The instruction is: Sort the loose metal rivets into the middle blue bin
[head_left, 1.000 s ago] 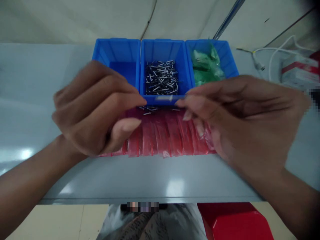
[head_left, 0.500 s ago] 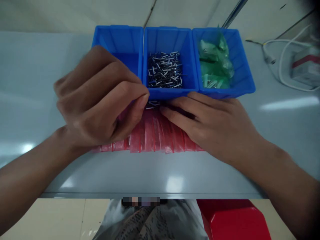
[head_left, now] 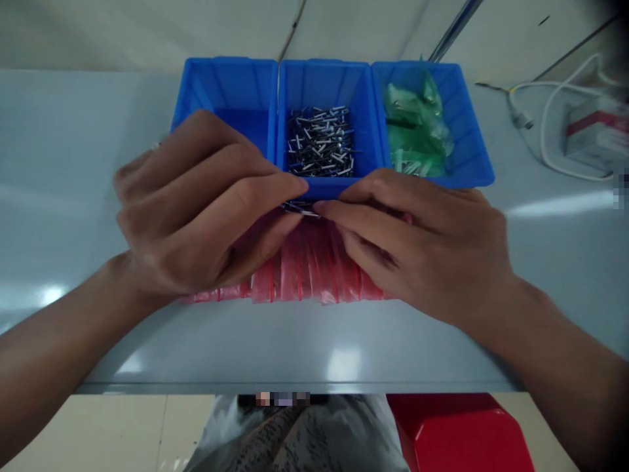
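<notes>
Small metal pins (head_left: 301,208) lie in a little pile just in front of the middle blue bin, above a row of pink plastic bags (head_left: 299,269). My left hand (head_left: 206,210) is closed in a pinch at the left of this pile; what its fingertips hold, if anything, is too small to make out. From the right, my right hand (head_left: 422,242) reaches the pile, its index fingertip touching the pins and its fingers bent. The middle blue bin (head_left: 329,185) holds many more such pins.
A left blue bin (head_left: 228,85) shows its bare blue inside. Green plastic bags (head_left: 417,131) lie in the right blue bin (head_left: 464,157). A white cable (head_left: 543,141) and a box (head_left: 592,134) are at the far right. A red stool (head_left: 466,432) stands below the table edge.
My left fingertips have shifted slightly right. My right hand has lifted its fingers from a flatter pose into a bent one, index fingertip at the pins. The whole view has shifted slightly.
</notes>
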Available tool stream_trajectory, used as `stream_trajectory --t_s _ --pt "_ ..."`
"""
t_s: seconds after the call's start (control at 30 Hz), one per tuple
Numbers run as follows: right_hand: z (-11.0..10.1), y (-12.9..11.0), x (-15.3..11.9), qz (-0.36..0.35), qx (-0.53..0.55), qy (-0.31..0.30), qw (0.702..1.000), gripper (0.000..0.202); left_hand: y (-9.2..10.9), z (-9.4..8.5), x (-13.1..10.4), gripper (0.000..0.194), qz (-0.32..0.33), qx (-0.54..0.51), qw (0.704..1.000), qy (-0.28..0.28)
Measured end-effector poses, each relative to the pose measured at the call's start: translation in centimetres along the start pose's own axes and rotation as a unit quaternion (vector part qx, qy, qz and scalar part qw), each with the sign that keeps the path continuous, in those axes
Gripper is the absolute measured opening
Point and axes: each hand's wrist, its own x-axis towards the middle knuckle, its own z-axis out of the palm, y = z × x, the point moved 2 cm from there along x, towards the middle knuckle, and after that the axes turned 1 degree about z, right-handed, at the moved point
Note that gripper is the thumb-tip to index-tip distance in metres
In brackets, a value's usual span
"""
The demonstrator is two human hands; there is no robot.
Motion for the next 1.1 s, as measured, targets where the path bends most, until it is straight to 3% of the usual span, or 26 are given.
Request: stream_trajectory --t_s 0.17,0.3,0.43,0.53,0.73,0.9,1.1 --pt "-1.1 -0.5 0.7 0.081 0.150 0.054 0.984 0.016 0.5 0.0 -0.2 0.028 -0.009 0.015 1.000 -0.020" --pt "-1.2 -0.7 0.6 0.195 0.279 0.097 0.935 0.008 0.1 -0.2 -0.1 0.024 0.023 0.019 1.000 0.003" --pt "-1.0 -1.0 0.2 0.261 0.287 0.157 0.908 0.006 -0.6 -0.6 -0.1 0.023 0.036 0.006 0.999 0.005" --pt "-0.8 -1.2 0.2 0.293 0.308 0.176 0.888 0.007 -0.6 -0.8 -0.2 0.037 0.008 -0.018 1.000 -0.021" --pt "-0.6 -1.3 0.8 0.303 0.401 0.154 0.851 0.011 2.1 0.9 -0.1 0.041 -0.211 -0.093 0.973 0.029" --pt "-0.8 -1.0 1.1 0.334 0.467 0.143 0.807 0.018 4.5 1.7 0.5 0.047 -0.183 -0.094 0.978 -0.026" --pt "-0.7 -1.0 1.0 0.350 0.483 0.131 0.792 0.017 1.8 -0.5 0.4 0.043 -0.142 -0.065 0.986 -0.059"
